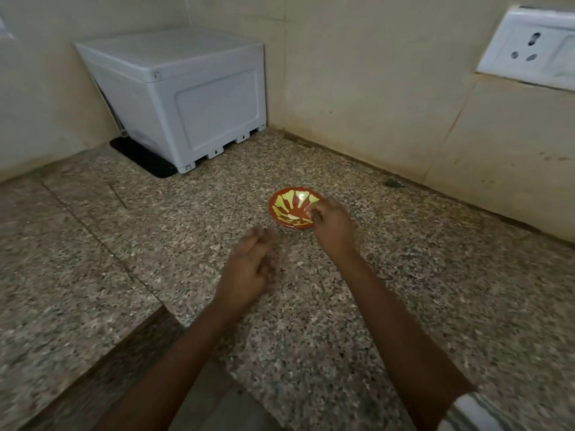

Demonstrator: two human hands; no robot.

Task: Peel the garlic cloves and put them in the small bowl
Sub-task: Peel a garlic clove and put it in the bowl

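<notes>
The small bowl (287, 209), red with a yellow sunburst pattern, stands on the speckled granite counter (404, 290), and I see nothing lying inside it. My right hand (331, 227) hovers over the bowl's right rim. Its fingers are curled together and pinch a small pale bit that looks like a garlic clove (308, 214). My left hand (250, 269) is lower and to the left of the bowl, just above the counter. It is blurred, its fingers are loosely bent, and nothing shows in it. No other garlic is in view.
A white plastic box (186, 98) stands on a black mat (140, 157) in the back corner. Tiled walls run behind and to the right, with a white wall socket (529, 48). The counter's front edge (137, 331) drops off at the lower left.
</notes>
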